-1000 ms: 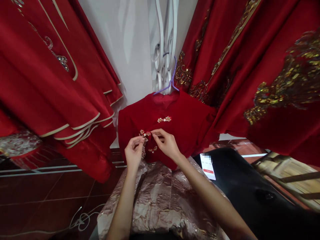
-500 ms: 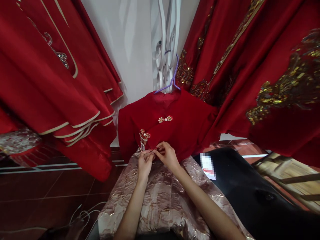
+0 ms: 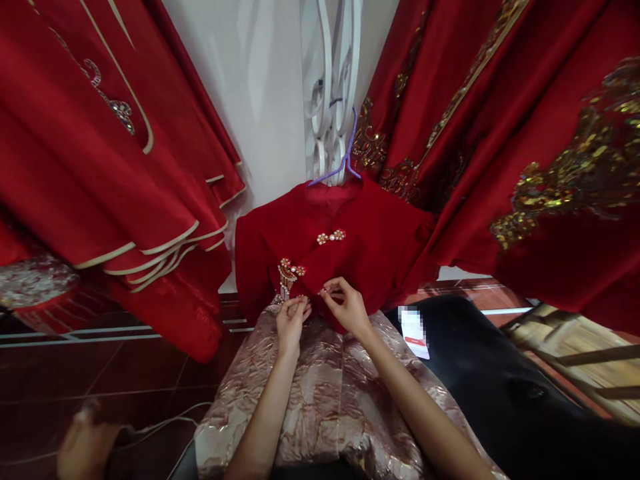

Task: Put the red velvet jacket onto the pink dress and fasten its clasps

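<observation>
A dark red garment [image 3: 373, 233] hangs before me on a purple hanger [image 3: 345, 163], its lower part reaching my lap. My left hand [image 3: 291, 327] pinches the cloth just below a beaded brooch-like ornament [image 3: 287, 277] with dangling strands. My right hand [image 3: 347, 308] is apart from the left, to its right, in front of the garment. Its thumb and index finger are pressed together; what lies between them is too small to make out. Higher on the chest sits a pearl-and-flower fastener [image 3: 331, 237].
A shiny patterned cloth [image 3: 320, 393] covers my lap. To the right a phone [image 3: 415, 333] lies on a black seat [image 3: 475, 373]. Red gowns [image 3: 150, 167] hang at both sides. White cables [image 3: 160, 421] and a blurred hand-like shape [image 3: 87, 443] are at lower left.
My right hand has drawn away from the left, slightly up and to the right. The left hand stays nearly in place. A blurred skin-toned shape has appeared at lower left.
</observation>
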`<state>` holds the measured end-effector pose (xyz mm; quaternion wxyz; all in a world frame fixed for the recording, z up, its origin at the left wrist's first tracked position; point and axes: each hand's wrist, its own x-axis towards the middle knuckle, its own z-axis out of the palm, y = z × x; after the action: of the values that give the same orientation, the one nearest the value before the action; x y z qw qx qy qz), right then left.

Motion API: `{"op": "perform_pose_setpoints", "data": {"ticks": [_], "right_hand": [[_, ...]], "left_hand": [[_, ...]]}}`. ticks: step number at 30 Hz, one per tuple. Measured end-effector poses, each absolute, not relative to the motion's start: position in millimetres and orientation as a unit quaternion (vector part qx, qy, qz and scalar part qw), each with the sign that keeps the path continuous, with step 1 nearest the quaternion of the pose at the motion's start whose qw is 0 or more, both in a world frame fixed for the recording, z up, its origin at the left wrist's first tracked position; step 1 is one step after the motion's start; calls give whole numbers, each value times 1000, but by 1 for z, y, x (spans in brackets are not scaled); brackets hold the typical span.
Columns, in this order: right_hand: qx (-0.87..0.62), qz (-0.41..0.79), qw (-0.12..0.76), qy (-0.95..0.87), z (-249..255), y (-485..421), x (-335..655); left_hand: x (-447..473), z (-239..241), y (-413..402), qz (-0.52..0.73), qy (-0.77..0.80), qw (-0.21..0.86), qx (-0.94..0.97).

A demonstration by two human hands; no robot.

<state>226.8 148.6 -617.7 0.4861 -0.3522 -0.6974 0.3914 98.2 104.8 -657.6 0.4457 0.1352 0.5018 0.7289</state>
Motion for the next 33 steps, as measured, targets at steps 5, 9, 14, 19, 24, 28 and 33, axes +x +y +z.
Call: {"op": "perform_pose_setpoints", "data": {"ticks": [5, 9, 14, 19, 24, 28, 33], "right_hand": [[-355, 354, 534, -680, -620, 154, 241], [-327, 323, 513, -725, -614, 152, 248], [-250, 326, 387, -826, -604, 147, 240], [-247, 307, 357, -847, -607, 151, 222], [-260, 281, 343, -858, -607, 154, 219], [-246, 272, 302, -880, -600, 156, 224], [-275, 246, 279, -886, -596, 156, 220]], "left_hand": [[98, -656, 102, 755, 494, 400, 160], [93, -652, 96, 760, 491, 378, 198], [90, -652, 94, 752, 499, 386, 189], [90, -653, 95, 744, 505, 390, 198], [91, -653, 94, 752, 492, 391, 199], [91, -653, 93, 742, 497, 387, 230], [91, -655, 95, 727, 522, 359, 265]]}}
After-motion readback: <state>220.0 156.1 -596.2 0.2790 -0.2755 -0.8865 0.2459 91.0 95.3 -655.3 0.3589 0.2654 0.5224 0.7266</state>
